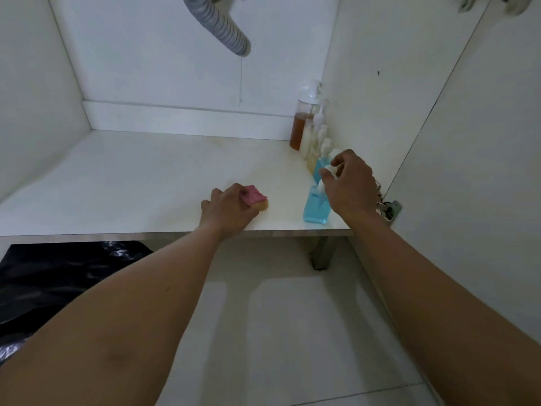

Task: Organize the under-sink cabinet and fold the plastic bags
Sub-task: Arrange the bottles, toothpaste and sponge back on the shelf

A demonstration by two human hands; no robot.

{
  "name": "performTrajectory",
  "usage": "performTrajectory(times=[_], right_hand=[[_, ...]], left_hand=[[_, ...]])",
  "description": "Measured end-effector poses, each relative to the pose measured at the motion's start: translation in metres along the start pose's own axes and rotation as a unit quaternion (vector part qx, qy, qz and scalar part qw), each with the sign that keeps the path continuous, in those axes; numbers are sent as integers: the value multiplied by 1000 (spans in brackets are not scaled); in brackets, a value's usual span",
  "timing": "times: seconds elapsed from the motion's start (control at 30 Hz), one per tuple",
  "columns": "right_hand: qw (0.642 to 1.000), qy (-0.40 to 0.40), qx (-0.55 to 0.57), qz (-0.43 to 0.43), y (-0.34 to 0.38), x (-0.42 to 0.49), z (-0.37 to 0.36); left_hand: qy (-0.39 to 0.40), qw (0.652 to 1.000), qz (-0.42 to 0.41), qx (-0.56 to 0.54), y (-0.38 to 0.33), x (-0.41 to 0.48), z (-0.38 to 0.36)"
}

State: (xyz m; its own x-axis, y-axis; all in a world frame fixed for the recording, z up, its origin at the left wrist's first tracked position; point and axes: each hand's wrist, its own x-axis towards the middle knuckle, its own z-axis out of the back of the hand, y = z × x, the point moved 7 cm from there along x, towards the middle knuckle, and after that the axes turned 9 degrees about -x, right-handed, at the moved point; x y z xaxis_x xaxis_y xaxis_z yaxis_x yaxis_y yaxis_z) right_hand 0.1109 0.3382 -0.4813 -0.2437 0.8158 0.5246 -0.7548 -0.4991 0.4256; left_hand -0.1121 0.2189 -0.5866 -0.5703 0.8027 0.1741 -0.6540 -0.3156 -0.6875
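Nearest, at 8 o'clock, a black plastic bag [58, 276] lies crumpled and unfolded on the tiled floor [278, 332], just outside the cabinet. Both forearms reach over it into the cabinet.

Just past the front lip of the cabinet base [131, 183], near the centre, the left hand [227, 210] presses a sponge [255, 197] onto the panel. Its fingers are curled over the pink top and the yellow underside sits flat. At 3 o'clock the right hand [349, 186] has its fingers [336, 165] closed around the white pump top of the front blue bottle [314, 209], which stands right at the front edge.

Behind it a row of bottles runs back along the right wall towards 1 o'clock. First comes a second blue bottle [320, 168], then pale ones, and an amber bottle [300, 127] is farthest in. At 12 o'clock the drain hose [216, 22] hangs open-ended.

The risks look like these:
- The front bottle is held only by its pump, so a lift could press the head and squirt soap, or the body could swing into its neighbour and knock over the closely packed row.
- It stands so near the lip that a sideways nudge could send it onto the floor.
- A wide sweep of the sponge to the right could also hit the bottles.
- The open hose could drip onto the wiped panel.
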Motion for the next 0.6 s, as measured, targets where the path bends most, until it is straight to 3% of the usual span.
performTrajectory(times=[0.13,0.33,0.47,0.6], right_hand=[[999,-11,50,-8,-8,3,-17],[988,-91,95,-82,-29,-50,-60],[979,-58,151,-121,-41,-58,-77],[986,-53,118,-105,-46,-35,-76]], left_hand=[[-65,993,-42,88,-5,2,-6],[-81,992,-47,84,-2,4,-5],[-83,991,-48,88,-3,3,-5],[-89,991,-46,87,-2,3,-4]])
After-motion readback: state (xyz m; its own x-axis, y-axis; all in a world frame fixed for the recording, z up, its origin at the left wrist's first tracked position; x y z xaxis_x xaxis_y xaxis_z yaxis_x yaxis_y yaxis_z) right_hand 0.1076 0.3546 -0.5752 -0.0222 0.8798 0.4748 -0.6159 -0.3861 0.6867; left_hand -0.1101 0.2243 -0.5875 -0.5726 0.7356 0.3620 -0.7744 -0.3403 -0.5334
